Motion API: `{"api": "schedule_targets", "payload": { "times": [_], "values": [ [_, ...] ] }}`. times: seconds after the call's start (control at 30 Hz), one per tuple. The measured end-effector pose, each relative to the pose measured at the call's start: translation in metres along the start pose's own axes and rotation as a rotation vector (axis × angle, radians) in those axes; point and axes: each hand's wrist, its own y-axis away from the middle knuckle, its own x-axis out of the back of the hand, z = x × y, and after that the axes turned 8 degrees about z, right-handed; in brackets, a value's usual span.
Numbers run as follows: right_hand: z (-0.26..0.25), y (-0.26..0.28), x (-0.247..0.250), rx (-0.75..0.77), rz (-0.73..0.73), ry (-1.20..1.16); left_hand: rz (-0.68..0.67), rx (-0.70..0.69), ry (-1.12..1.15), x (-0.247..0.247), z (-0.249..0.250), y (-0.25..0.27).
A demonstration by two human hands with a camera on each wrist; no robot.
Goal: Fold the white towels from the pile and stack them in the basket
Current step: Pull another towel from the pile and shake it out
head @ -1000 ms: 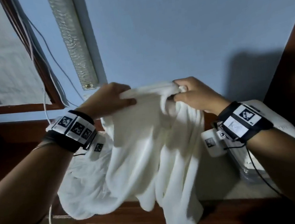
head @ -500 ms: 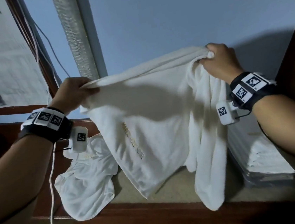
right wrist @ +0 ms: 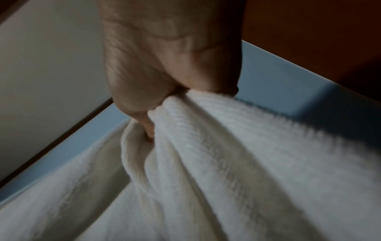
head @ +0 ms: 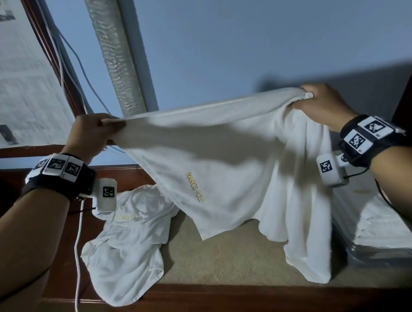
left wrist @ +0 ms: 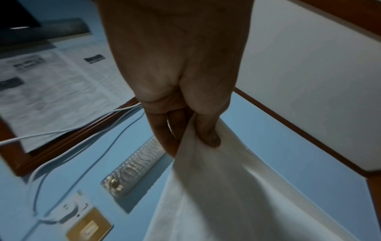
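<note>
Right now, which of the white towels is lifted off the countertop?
The towel with gold lettering, stretched between the left hand and right hand. The crumpled towel lies on the countertop; the folded ones sit at right.

Both forearms bare, no sleeves in view. Each wrist wears a wide black strap with white square tiles along the top, each tile printed with a black-and-white fiducial marker. Left wrist band (head: pixel 59 176): three tiles visible in a row. Right wrist band (head: pixel 368 137): two tiles visible, small print under each marker, unreadable. A white rounded camera module hangs off the inner side of each strap, one marker on its face: left module (head: pixel 107 196), right module (head: pixel 329 170). Right module joins its strap by a short silvery stub. Thin black cable (head: pixel 382 191) runs from the right module back along the forearm. Left wrist view: thin ring (left wrist: pixel 169 124) on one finger.
</note>
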Motion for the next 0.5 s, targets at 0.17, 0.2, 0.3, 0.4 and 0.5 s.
{"api": "schedule_targets", "payload": {
  "times": [0.17,0.2,0.3,0.4,0.5],
  "values": [
    [0.002,-0.002,-0.005,-0.02,-0.004,-0.119,0.043,0.049,-0.204,-0.004,-0.034,-0.003],
    [0.002,-0.002,-0.007,-0.02,-0.007,-0.112,0.056,0.065,-0.24,-0.007,-0.035,-0.003],
    [0.001,-0.002,-0.017,0.017,-0.007,-0.069,0.067,0.219,0.03,-0.024,-0.03,-0.004],
    [-0.023,0.012,-0.03,0.181,-0.168,-0.099,-0.005,0.39,0.447,-0.042,-0.017,-0.008],
    [-0.057,0.036,-0.041,0.356,-0.526,-0.077,0.01,0.402,0.59,-0.057,-0.001,-0.015]
  ]
}}
